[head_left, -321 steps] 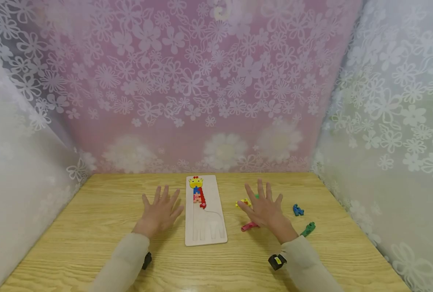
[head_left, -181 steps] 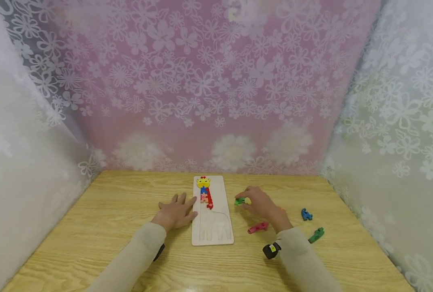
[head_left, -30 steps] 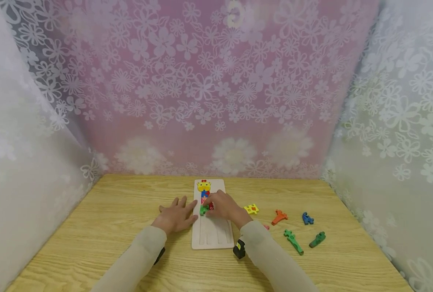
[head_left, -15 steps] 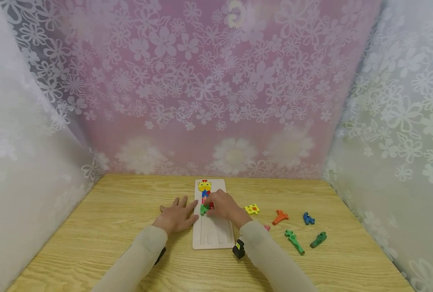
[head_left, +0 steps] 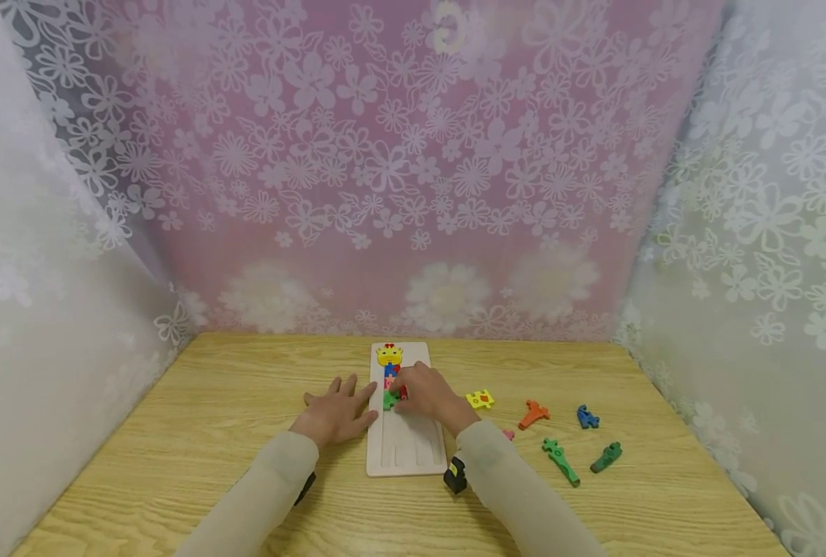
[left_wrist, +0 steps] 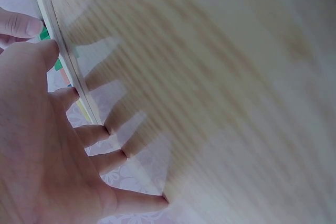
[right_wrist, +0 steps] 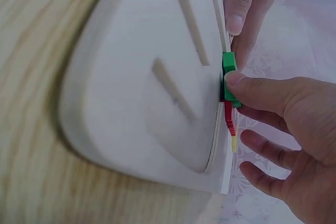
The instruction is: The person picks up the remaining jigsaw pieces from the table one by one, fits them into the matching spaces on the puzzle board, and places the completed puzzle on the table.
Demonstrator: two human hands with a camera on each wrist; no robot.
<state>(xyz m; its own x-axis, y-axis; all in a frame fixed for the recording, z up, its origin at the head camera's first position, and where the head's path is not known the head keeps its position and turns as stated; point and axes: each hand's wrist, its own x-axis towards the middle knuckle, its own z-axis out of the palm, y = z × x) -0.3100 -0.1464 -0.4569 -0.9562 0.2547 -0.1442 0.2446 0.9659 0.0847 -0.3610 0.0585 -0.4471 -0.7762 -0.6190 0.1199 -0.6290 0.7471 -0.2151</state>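
Right hand (head_left: 423,391) in tight, thumb and finger pinching the green jigsaw piece (head_left: 389,401), and it's on the giraffe puzzle board (head_left: 413,458), just below the pink piece (head_left: 388,383), beside the red piece (head_left: 404,393)! Left hand (head_left: 336,414) has its fingers spread apart, thumb at the board's left edge! Over on the right, the yellow piece (head_left: 480,399), orange piece (head_left: 534,414) and blue piece (head_left: 588,418) lie loose on the wooden table (head_left: 260,371)
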